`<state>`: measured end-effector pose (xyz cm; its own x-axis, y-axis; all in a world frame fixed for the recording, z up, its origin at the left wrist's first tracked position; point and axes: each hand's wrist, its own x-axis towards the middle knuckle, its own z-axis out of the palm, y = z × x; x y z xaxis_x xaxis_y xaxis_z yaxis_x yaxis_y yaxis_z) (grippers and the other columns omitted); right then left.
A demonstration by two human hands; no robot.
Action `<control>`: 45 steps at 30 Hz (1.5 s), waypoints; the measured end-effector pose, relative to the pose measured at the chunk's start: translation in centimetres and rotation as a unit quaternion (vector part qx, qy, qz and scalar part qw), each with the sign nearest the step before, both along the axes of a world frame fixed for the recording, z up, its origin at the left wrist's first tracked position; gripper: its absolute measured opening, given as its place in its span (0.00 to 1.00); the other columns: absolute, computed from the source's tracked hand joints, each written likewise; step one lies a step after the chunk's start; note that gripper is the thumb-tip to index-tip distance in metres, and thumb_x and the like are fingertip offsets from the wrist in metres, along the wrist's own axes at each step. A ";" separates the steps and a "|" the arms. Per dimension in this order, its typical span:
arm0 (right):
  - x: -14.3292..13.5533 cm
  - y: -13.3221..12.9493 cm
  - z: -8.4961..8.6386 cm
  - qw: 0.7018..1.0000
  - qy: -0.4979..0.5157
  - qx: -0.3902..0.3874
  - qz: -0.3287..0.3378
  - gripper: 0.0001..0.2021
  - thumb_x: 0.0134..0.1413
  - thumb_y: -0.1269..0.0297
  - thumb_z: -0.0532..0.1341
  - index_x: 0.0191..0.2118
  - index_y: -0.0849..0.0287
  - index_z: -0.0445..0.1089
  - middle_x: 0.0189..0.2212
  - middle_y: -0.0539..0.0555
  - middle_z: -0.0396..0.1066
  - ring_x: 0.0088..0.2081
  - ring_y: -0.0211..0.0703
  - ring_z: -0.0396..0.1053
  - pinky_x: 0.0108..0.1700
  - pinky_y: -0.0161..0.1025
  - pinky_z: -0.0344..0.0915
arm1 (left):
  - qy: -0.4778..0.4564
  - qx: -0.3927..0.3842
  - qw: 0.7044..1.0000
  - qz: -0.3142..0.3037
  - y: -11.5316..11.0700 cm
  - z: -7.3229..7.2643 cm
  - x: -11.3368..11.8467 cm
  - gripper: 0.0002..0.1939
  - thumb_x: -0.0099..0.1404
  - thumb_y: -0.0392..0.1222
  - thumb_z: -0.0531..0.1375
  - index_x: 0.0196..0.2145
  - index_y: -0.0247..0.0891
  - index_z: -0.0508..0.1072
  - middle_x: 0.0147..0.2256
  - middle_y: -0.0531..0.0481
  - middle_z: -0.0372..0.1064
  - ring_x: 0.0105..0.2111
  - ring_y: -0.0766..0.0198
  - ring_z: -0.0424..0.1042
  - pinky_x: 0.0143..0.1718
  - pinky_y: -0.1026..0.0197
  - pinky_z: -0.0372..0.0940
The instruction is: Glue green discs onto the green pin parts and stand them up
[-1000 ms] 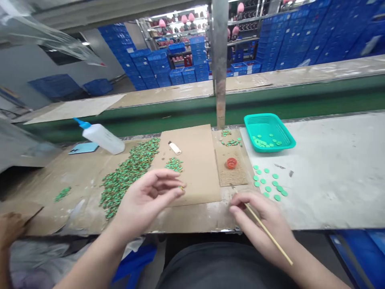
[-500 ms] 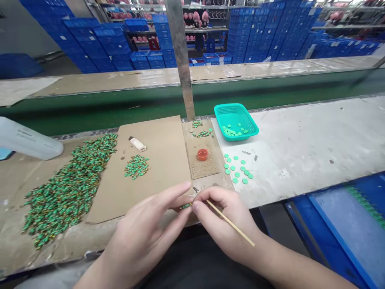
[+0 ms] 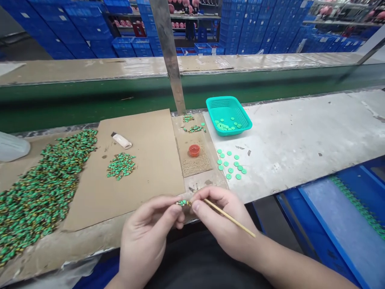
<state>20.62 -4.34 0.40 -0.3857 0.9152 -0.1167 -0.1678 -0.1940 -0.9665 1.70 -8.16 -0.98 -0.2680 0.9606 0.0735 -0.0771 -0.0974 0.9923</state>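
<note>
A small green and gold painted piece (image 3: 182, 203) sits between my two hands at the near table edge. My left hand (image 3: 152, 228) pinches its left end between thumb and fingertips. At the gold right end are the thumb and forefinger of my right hand (image 3: 224, 218), which also holds a thin wooden stick (image 3: 231, 218) slanting back over the wrist. Just beyond my hands, a red cap-like cup (image 3: 194, 151) stands on a stained cardboard piece (image 3: 195, 167). A loose cluster of similar pieces (image 3: 121, 165) lies on the cardboard sheet (image 3: 150, 140).
A large heap of green and gold pieces (image 3: 39, 196) spreads at left, near a whitish bottle (image 3: 12, 146). A small dark-ended tube (image 3: 122, 140) lies on the cardboard. Several green discs (image 3: 229, 170) lie before a turquoise basket (image 3: 215, 108) holding more. A metal post (image 3: 170, 52) rises behind.
My left fingers have closed in on the small piece, which now shows more between my hands. The view has turned slightly right and down. The right hand keeps its stick.
</note>
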 end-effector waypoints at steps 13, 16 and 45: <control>6.3 3.4 -1.2 0.901 -0.216 0.361 -0.106 0.10 0.80 0.74 0.62 0.54 0.51 0.78 0.46 0.53 0.89 0.47 0.45 0.91 0.53 0.45 0.90 | 0.213 0.021 0.977 -0.022 2.4 -0.7 -2.3 0.12 0.75 0.58 0.77 0.40 0.50 0.91 0.39 0.50 0.89 0.35 0.60 0.85 0.39 0.60 0.83; 5.9 3.7 -1.5 0.921 -0.135 0.337 -0.141 0.14 0.78 0.75 0.66 0.59 0.48 0.70 0.45 0.48 0.88 0.47 0.42 0.92 0.52 0.41 0.89 | 0.346 0.086 0.932 -0.070 3.3 -0.8 -2.1 0.07 0.80 0.47 0.71 0.42 0.51 0.90 0.41 0.53 0.89 0.41 0.60 0.87 0.47 0.60 0.83; 6.7 3.9 -3.8 0.866 -0.254 0.425 -0.067 0.07 0.86 0.66 0.64 0.49 0.56 0.77 0.44 0.55 0.90 0.44 0.46 0.89 0.46 0.40 0.81 | 0.484 0.131 0.858 -0.110 4.4 -2.7 -0.7 0.06 0.83 0.41 0.69 0.50 0.52 0.86 0.46 0.58 0.91 0.45 0.63 0.88 0.54 0.59 0.81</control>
